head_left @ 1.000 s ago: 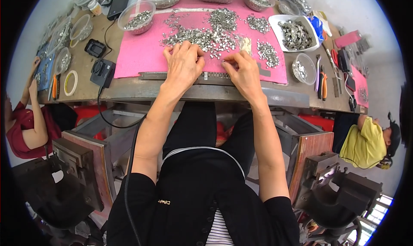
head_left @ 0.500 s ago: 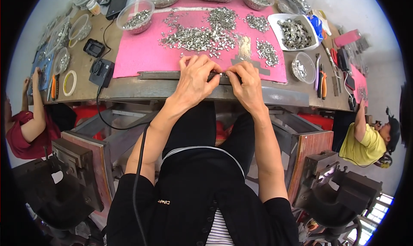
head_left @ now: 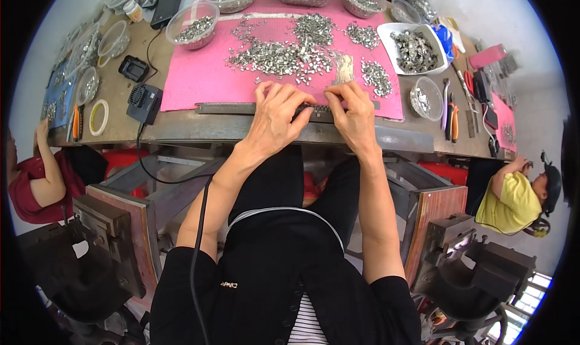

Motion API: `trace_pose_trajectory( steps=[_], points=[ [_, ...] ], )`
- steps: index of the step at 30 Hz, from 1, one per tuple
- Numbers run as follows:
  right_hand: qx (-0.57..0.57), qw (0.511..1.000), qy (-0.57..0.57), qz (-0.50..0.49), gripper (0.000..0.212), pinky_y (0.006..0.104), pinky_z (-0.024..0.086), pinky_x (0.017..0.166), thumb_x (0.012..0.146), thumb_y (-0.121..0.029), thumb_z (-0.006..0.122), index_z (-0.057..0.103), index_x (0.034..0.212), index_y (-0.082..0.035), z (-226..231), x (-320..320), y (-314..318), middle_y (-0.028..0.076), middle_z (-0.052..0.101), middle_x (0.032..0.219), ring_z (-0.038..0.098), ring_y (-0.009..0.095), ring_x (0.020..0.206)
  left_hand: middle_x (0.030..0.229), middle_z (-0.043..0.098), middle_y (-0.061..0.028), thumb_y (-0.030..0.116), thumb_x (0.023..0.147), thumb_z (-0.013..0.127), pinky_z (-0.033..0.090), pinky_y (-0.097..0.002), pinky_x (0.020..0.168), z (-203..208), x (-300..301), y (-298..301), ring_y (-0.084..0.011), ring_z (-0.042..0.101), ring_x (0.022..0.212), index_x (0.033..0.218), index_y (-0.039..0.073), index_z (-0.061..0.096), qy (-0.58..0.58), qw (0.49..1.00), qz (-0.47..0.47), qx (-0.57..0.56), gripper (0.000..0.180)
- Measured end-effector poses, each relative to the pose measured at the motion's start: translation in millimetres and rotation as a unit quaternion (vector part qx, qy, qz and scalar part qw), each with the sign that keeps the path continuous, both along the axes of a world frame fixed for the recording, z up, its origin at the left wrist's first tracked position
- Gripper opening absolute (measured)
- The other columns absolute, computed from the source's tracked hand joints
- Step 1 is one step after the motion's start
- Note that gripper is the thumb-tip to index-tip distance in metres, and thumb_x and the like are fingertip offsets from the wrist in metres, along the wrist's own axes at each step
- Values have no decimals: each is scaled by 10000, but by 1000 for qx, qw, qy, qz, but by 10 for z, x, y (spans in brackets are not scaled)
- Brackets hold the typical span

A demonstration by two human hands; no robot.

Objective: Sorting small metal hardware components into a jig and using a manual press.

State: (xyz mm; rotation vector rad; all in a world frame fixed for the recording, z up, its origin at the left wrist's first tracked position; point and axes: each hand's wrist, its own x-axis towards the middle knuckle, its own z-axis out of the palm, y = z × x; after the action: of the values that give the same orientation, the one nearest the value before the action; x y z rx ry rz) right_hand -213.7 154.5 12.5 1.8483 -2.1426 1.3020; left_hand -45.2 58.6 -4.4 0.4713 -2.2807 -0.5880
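A long dark metal bar lies along the near edge of the pink mat, running beneath my two hands. My left hand is closed over it, its thumb and curled fingers gripping around the middle. Just right of that thumb, a short row of small metal pieces shows on the bar. My right hand hovers over the bar's right part, thumb and forefinger brought together; whatever is between those fingertips is too small to make out. Past my fingers, loose silvery metal pieces are heaped on the pink mat.
Clear tubs of metal parts line the far side. A white tray of parts stands at the right, near pliers. At the left are a black charger and tape roll. Co-workers sit on both sides.
My right hand has moved slightly right, away from my left, uncovering the row of small pieces on the bar. My left hand has barely moved. The right co-worker's arm has drawn back.
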Motion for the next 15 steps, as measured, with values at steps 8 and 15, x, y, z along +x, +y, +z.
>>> trace_pose_trajectory(
  steps=[8,15],
  points=[
    [-44,993,106,9,290,463,439,935,757,-84,812,709,1028,-78,-208,207,246,92,618,1088,550,339,1127,921,652,-27,111,866,742,351,-459,1024,-68,-29,2,-219,609,898,1014,104,716,30,999,17,-6,150],
    [-85,988,126,-25,268,464,434,941,773,-75,806,708,1022,-89,-376,288,248,77,630,1110,563,334,1157,868,663,5,161,892,728,325,-488,1025,1,-1,-245,-220,597,877,945,128,726,38,992,116,-37,62]
  ],
)
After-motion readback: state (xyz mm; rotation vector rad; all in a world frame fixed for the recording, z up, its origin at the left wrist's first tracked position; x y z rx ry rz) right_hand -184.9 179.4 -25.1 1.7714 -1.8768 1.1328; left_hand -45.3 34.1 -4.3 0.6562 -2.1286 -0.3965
